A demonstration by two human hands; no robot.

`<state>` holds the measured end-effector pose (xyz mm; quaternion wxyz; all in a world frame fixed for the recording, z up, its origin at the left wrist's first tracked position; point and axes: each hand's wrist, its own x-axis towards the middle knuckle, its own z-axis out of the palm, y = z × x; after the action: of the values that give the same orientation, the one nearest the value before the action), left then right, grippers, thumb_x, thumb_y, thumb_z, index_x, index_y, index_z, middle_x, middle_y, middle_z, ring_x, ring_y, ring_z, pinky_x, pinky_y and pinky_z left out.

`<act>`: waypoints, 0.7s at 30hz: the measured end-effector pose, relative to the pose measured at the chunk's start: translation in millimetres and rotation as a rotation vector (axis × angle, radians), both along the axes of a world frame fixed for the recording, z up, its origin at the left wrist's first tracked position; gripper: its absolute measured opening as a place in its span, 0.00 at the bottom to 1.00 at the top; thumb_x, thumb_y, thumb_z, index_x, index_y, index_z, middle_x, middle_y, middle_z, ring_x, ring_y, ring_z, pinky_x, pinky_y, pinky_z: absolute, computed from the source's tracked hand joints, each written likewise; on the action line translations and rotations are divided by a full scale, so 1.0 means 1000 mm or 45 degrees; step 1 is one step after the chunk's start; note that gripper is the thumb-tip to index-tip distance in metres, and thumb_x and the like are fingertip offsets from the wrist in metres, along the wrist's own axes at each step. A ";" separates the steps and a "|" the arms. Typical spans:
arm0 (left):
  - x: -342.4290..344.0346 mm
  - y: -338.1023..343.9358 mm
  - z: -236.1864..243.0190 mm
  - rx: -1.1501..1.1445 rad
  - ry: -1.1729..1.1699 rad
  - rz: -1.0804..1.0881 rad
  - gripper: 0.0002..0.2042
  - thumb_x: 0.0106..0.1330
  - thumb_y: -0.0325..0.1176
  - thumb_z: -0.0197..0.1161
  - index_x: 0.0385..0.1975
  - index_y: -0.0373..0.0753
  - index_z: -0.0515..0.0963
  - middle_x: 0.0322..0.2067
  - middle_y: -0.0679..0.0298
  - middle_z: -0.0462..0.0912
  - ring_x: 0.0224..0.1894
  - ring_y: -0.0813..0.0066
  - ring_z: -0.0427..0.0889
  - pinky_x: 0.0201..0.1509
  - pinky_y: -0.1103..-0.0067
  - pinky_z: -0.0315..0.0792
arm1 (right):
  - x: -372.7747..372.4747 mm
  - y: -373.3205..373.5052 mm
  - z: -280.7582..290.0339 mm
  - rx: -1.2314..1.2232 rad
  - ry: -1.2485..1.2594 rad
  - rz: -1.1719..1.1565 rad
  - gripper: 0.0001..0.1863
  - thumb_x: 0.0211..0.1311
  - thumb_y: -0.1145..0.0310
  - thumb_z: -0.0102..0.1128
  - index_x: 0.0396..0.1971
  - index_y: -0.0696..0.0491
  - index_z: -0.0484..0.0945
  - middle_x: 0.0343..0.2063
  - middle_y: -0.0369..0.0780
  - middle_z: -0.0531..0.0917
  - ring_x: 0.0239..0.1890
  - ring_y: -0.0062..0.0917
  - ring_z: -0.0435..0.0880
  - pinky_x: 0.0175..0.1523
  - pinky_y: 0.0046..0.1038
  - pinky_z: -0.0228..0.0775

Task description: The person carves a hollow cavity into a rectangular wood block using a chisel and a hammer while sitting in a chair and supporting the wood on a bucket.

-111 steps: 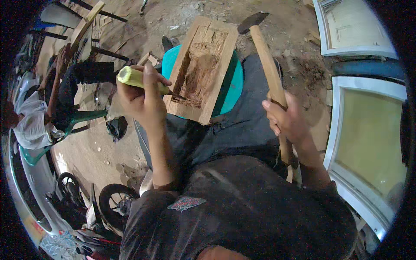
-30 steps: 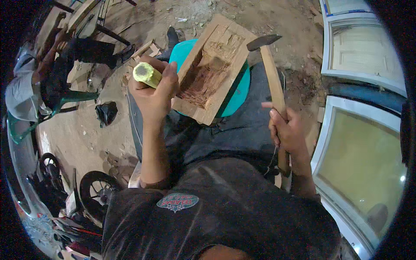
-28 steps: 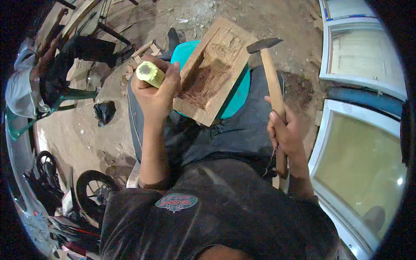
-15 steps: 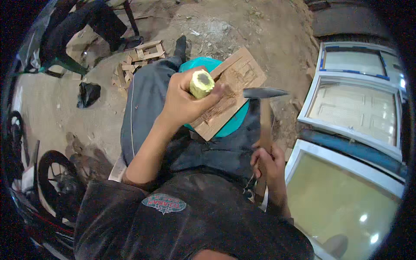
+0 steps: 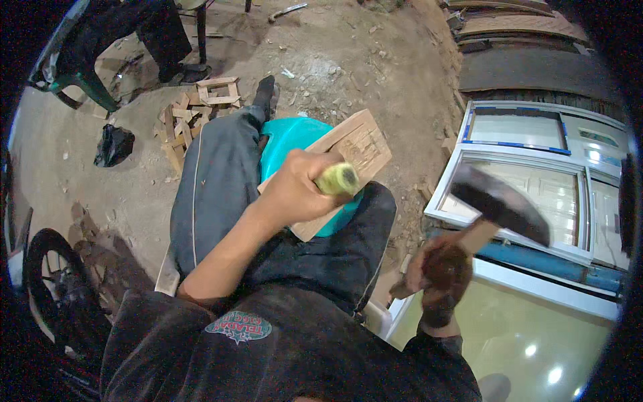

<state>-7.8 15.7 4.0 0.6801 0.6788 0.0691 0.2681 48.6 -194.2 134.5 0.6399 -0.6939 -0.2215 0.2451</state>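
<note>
My left hand (image 5: 298, 191) is wrapped round the yellow handle of a chisel (image 5: 338, 179), its blade hidden behind the hand and handle. It stands over a pale wooden board (image 5: 372, 137) with a rough, carved-out hollow. Under the board is a turquoise plastic stool or tub (image 5: 284, 144), between my legs. Off to the right, my right hand (image 5: 442, 275) grips the wooden handle of a hammer (image 5: 499, 204). The dark hammer head is raised well apart from the chisel and blurred by motion.
White-framed panels (image 5: 516, 288) lie close by on the right, beneath the hammer. Wood offcuts (image 5: 181, 127) are heaped at the far left near a black plastic bag (image 5: 114, 145). A seated person's legs (image 5: 161, 40) show beyond. A motorbike wheel (image 5: 50, 268) stands at left.
My right hand has lifted the hammer up and to the right, away from the board. The chisel handle has tilted rightward in my left hand. The whole view has shifted a little.
</note>
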 end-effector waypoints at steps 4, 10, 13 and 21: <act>0.007 -0.013 -0.009 0.149 -0.088 -0.049 0.10 0.45 0.31 0.69 0.20 0.35 0.74 0.17 0.54 0.75 0.22 0.55 0.77 0.26 0.70 0.68 | 0.013 -0.001 -0.006 -0.635 -0.443 0.430 0.16 0.67 0.62 0.53 0.46 0.60 0.69 0.25 0.40 0.76 0.14 0.16 0.67 0.18 0.19 0.61; 0.003 -0.005 0.000 0.144 -0.132 0.019 0.09 0.44 0.30 0.69 0.22 0.36 0.76 0.18 0.54 0.76 0.22 0.56 0.78 0.26 0.70 0.69 | 0.009 -0.023 -0.005 -0.434 -0.460 0.110 0.18 0.66 0.61 0.54 0.44 0.61 0.69 0.22 0.39 0.75 0.15 0.16 0.69 0.20 0.19 0.65; 0.004 -0.004 0.000 0.148 -0.135 0.041 0.09 0.44 0.30 0.70 0.23 0.36 0.76 0.18 0.55 0.76 0.21 0.59 0.78 0.26 0.72 0.70 | 0.005 -0.013 -0.004 -0.395 -0.278 0.124 0.17 0.65 0.63 0.54 0.45 0.61 0.70 0.23 0.39 0.75 0.16 0.18 0.70 0.21 0.21 0.66; 0.003 -0.002 -0.010 0.114 -0.040 0.025 0.11 0.43 0.31 0.74 0.23 0.37 0.77 0.18 0.61 0.77 0.20 0.72 0.77 0.25 0.77 0.69 | 0.033 -0.034 0.020 0.276 -0.034 0.163 0.16 0.64 0.56 0.56 0.37 0.55 0.69 0.25 0.43 0.76 0.15 0.21 0.70 0.14 0.23 0.63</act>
<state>-4.9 14.0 -5.6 0.6474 0.7036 0.0532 0.2882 81.2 -227.8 154.5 0.6912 -0.6081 -0.2991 0.2508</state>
